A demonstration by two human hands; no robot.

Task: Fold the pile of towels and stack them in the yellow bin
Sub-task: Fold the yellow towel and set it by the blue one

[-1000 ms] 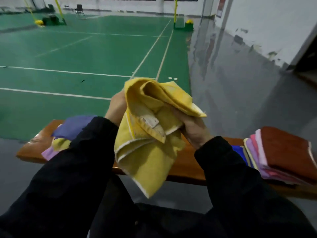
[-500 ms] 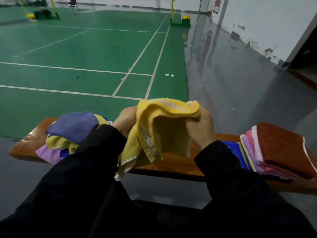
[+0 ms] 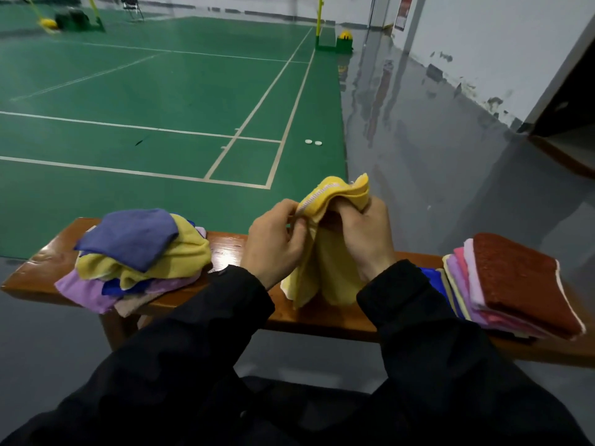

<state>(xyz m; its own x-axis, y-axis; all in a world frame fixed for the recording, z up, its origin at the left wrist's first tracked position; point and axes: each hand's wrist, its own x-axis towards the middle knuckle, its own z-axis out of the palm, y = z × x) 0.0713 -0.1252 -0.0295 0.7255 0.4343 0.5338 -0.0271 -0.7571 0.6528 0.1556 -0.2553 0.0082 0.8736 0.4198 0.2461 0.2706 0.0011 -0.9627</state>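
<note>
Both your left hand [image 3: 273, 243] and right hand [image 3: 367, 235] now pinch the soft yellow terry towel [image 3: 325, 272] mid-frame, lowered onto the wooden bench [image 3: 231, 249] since a second ago; folding can begin.

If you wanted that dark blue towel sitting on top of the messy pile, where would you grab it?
Probably pinch the crumpled dark blue towel at its raised right-hand fold, coming from above. It lies uppermost on the loose heap of towels on the wooden bench, so nothing pins it and it should lift free.
</note>
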